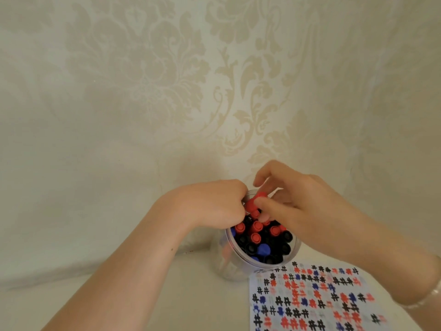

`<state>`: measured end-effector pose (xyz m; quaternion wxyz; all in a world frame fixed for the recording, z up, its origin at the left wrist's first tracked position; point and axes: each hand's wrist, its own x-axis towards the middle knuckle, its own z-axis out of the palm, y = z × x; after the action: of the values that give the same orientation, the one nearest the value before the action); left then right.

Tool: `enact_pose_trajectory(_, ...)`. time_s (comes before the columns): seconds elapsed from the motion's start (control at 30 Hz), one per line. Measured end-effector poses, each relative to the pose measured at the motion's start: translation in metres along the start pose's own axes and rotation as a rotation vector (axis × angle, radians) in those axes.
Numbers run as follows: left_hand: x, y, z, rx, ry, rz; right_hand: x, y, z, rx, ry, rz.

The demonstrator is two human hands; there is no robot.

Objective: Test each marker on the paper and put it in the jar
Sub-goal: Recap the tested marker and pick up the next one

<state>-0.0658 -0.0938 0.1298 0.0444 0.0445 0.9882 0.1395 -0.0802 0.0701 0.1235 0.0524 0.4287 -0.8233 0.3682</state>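
Two bare hands meet over the mouth of a clear plastic jar (238, 263) that stands on a pale surface (119, 295) before a wall covered in cream damask-patterned cloth (167, 80). The left hand (212, 203) curls at the jar's far rim, its fingertips hidden behind a red marker (254, 201); whether it grips that marker cannot be told. The right hand (293, 199) pinches the same red marker between thumb and fingers, just above the jar's opening. Inside the jar, capped markers (260, 242) in red, black and blue stand packed together, caps up. Just beside the jar, toward the right, lies the test paper (310, 299), crowded with small hash marks in black, red and blue. A clear bracelet (427, 298) circles the right wrist.
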Motion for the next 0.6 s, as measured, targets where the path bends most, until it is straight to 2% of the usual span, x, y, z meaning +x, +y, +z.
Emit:
enact_pose_trajectory(0.07,0.0,0.0,-0.001,0.009,-0.004,-0.004,0.002,0.006,0.011,-0.064,0.137,-0.03)
enact_pose_trajectory(0.17,-0.001,0.004,0.0,0.012,-0.013,-0.007,0.003,0.016,0.032,-0.358,0.323,-0.164)
enact_pose_trajectory(0.27,-0.001,0.009,0.002,0.037,-0.019,-0.036,0.003,0.021,0.042,-0.535,0.367,-0.223)
enact_pose_trajectory(0.43,0.0,0.0,-0.001,0.011,-0.008,-0.054,0.002,0.022,0.042,-0.612,0.258,-0.274)
enact_pose_trajectory(0.6,0.003,-0.002,0.001,-0.032,0.091,-0.099,0.012,0.017,0.034,-0.616,0.079,-0.258)
